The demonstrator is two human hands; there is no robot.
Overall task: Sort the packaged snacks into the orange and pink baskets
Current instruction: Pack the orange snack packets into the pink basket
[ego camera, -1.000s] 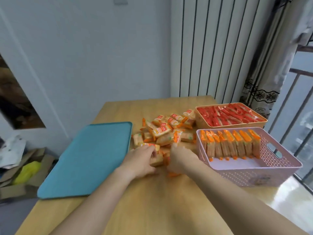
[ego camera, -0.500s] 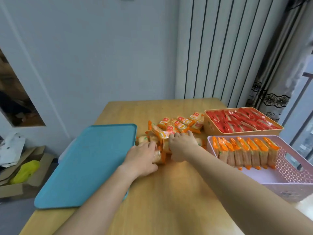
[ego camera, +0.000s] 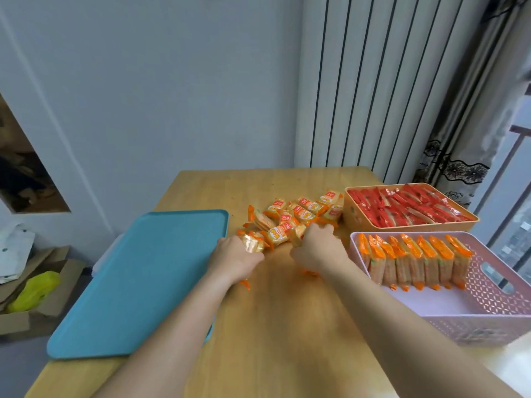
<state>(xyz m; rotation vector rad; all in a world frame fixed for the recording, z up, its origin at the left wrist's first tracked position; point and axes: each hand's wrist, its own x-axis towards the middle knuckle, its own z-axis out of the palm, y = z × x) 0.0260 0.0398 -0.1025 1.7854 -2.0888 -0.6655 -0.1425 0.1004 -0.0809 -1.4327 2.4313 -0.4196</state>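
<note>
A heap of orange-wrapped snack packs (ego camera: 298, 215) lies mid-table. My left hand (ego camera: 234, 258) is closed around orange snack packs (ego camera: 253, 244) at the heap's near left edge. My right hand (ego camera: 317, 248) grips more orange packs at the heap's near right edge; wrapper ends stick out under both hands. The orange basket (ego camera: 356, 216) at the far right is full of red packs (ego camera: 402, 206). The pink basket (ego camera: 488, 320) nearer me holds a row of upright orange packs (ego camera: 413, 259) along its far side.
A teal tray (ego camera: 143, 280) lies on the wooden table (ego camera: 273, 340) left of the heap. The pink basket's near half is bare. Cardboard boxes and a yellow bag (ego camera: 34, 291) sit on the floor at the left. Wall and curtain stand behind.
Both hands have stayed at the heap's near edge and gathered packs into their grips. The camera has shifted, so the baskets sit further right in view.
</note>
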